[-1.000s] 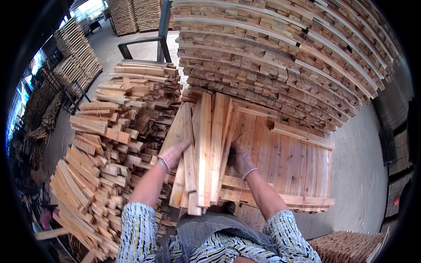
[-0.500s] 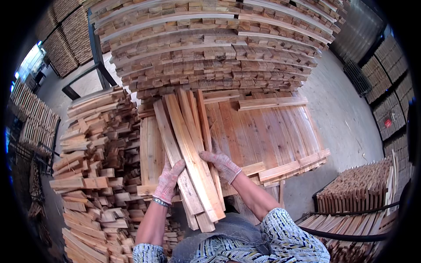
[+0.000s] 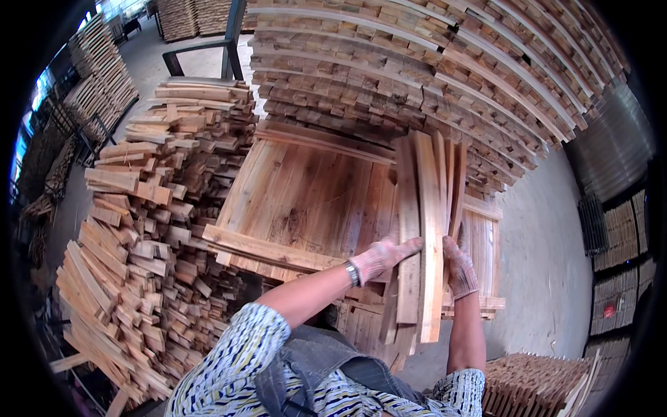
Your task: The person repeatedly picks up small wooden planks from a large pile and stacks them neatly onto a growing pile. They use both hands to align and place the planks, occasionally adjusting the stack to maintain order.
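Between my two gloved hands is a bundle of several wooden boards (image 3: 431, 208), lengthwise away from me and slightly fanned at the far end. My left hand (image 3: 382, 256) grips its left side, thumb over the top board. On the right side my right hand (image 3: 458, 266) clasps the bundle, fingers partly hidden behind it. Beneath lies a layer of boards side by side (image 3: 313, 187), with a crosswise strip (image 3: 278, 248) along its near edge and another strip (image 3: 326, 142) along its far edge. The bundle is over the right part of this layer.
A heap of loose boards (image 3: 149, 257) rises at the left. Behind the layer stands a tall stack of boards with spacer strips (image 3: 389, 62). A dark metal frame (image 3: 229, 52) is at the far left, and an upright bundle of sticks (image 3: 535, 379) at the lower right.
Both hands have carried the board bundle to the right across the layer, and it now points more straight ahead. The view has turned, so the heap and back stack appear shifted.
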`<action>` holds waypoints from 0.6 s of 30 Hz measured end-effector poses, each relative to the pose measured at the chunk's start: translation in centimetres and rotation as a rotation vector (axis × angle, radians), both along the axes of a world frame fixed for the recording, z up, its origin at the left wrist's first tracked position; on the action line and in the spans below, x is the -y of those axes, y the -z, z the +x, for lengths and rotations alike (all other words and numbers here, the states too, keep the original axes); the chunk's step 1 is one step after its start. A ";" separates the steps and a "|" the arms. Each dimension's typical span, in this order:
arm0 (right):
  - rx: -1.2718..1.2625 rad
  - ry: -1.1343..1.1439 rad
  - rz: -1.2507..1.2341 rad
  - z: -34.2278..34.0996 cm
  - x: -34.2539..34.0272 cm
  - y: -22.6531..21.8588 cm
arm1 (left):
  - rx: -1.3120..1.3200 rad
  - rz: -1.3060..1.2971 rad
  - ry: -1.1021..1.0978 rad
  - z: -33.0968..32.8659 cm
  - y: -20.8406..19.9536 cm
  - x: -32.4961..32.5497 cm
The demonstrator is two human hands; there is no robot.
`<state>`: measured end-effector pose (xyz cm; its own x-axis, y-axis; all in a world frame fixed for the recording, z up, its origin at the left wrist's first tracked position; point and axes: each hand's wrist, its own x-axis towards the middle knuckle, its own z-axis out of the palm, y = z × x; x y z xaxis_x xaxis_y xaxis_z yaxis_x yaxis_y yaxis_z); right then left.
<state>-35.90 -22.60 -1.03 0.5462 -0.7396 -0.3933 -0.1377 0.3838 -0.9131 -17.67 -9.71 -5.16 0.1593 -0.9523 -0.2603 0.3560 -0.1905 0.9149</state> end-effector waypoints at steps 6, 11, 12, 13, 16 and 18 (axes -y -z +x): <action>-0.747 -0.123 -0.482 -3.1 3.1 3.9 | 0.658 0.314 0.267 -2.2 2.6 4.7; -0.758 -0.172 -0.706 0.5 0.2 1.3 | 0.699 0.337 0.386 -0.4 1.3 4.3; -0.955 -0.243 -0.698 1.5 -0.5 0.8 | 0.675 0.382 0.486 0.5 1.2 4.3; -1.096 -0.320 -0.711 2.4 -0.9 0.2 | 0.674 0.353 0.557 2.1 1.3 4.2; -1.151 -0.293 -0.695 4.1 -1.6 -0.9 | 0.862 -0.007 0.556 8.2 1.8 4.2; -1.125 -0.307 -0.678 4.4 -1.8 -1.2 | 0.998 0.067 0.514 13.6 2.4 4.6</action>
